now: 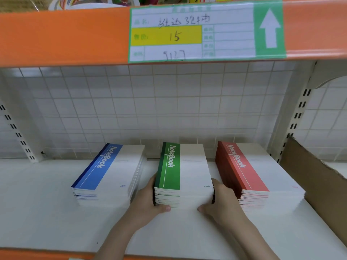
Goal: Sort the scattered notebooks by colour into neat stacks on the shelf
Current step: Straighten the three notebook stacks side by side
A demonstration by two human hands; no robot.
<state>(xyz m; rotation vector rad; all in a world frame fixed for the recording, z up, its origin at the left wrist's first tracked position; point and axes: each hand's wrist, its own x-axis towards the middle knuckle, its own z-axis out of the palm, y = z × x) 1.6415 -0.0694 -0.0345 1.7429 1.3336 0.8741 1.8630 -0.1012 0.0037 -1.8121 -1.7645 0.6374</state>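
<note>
Fingers of our left hand and right hand curl round the green stack's near corners, mid-shelf between blue stack and red stack; three stacks we count, each likely dense, slippy-covered, best squeezed by both sides.

Three notebook stacks are set side by side across the lower middle of the frame on the white shelf: blue stack leftmost, green stack central, red stack rightmost.
</note>
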